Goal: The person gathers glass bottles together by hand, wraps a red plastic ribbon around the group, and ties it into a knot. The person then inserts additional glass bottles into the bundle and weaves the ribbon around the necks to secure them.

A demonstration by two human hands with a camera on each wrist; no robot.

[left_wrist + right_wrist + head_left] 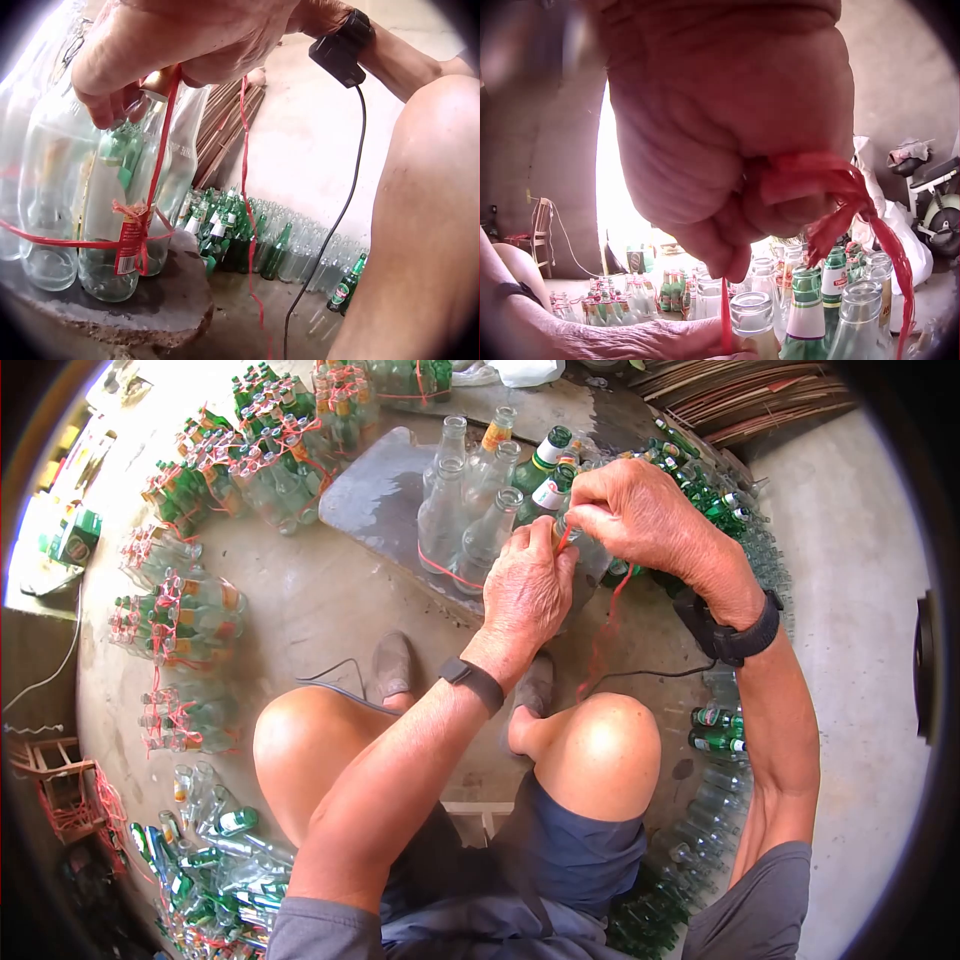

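On a grey stone slab stands a cluster of clear glass bottles and green bottles. A red plastic band circles the clear bottles low down, with a knot beside a red label. My left hand grips a bottle neck at the near side of the cluster, where red cord runs tautly up from the band. Just above and to the right, my right hand pinches the red cord, its fingers curled tightly. A loose frayed tail hangs from that hand.
Tied bundles of bottles line the floor at left, with loose bottles heaped at lower left. Rows of standing bottles follow the wall at right. A black cable hangs from the right wrist near my knees.
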